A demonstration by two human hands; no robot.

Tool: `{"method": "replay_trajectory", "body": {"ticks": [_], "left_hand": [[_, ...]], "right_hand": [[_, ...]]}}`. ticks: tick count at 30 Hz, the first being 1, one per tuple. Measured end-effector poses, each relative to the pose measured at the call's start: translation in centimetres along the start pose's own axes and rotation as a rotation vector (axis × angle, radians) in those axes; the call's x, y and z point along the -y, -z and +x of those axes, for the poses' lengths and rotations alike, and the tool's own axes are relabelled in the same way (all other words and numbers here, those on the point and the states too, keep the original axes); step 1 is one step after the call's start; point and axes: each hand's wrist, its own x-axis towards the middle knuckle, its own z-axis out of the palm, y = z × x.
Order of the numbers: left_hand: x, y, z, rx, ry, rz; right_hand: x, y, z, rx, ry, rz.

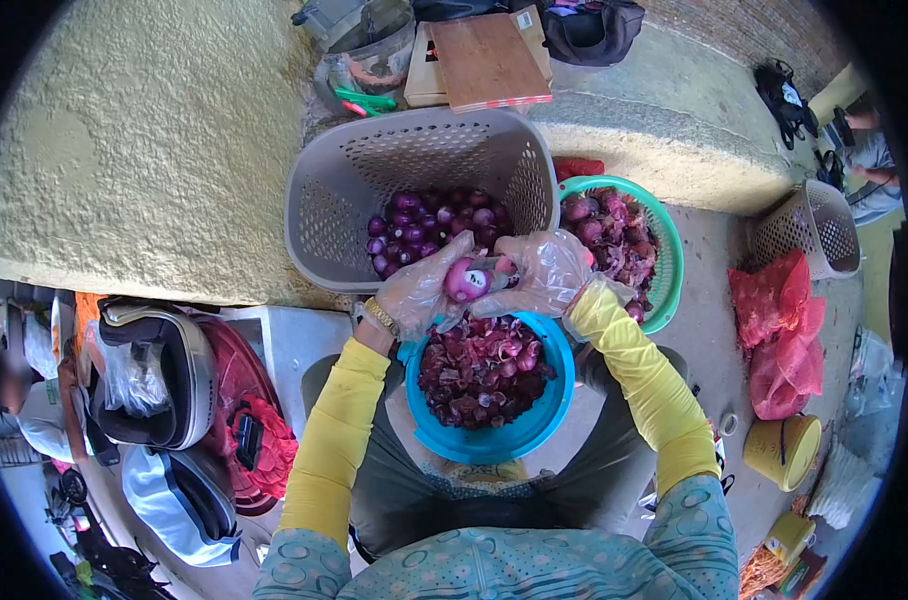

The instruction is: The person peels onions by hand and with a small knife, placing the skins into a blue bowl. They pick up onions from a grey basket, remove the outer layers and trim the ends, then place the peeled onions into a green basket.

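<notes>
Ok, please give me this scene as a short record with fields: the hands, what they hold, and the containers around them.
left hand: in a clear glove, grips the onion from its left
right hand: in a clear glove, grips the same onion from its right
blue bowl: on the lap, under the hands, full of purple skins
grey basket: in front, holds peeled onions
green basket: right of the grey one, holds unpeeled onions
wooden board: beyond the grey basket

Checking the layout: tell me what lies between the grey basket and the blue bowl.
Head view: the gloved left hand and right hand, holding an onion, between grey basket and blue bowl.
</notes>
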Motion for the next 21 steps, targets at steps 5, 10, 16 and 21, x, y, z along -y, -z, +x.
{"method": "replay_trajectory", "body": {"ticks": [5, 10, 16, 21], "left_hand": [[0.1, 0.8, 0.8, 0.01, 0.017, -0.048], [0.0, 0.0, 0.4, -0.165, -0.035, 0.067], [0.1, 0.1, 0.5, -0.08, 0.036, -0.045], [0.0, 0.8, 0.5, -0.127, 0.042, 0.016]], "right_hand": [[0.2, 0.0, 0.3, 0.005, 0.011, -0.033], [0.2, -0.5, 0.4, -0.017, 0.025, -0.016], [0.6, -0.6, 0.3, -0.041, 0.031, -0.032], [0.8, -0.9, 0.2, -0.039, -0.03, -0.053]]}}
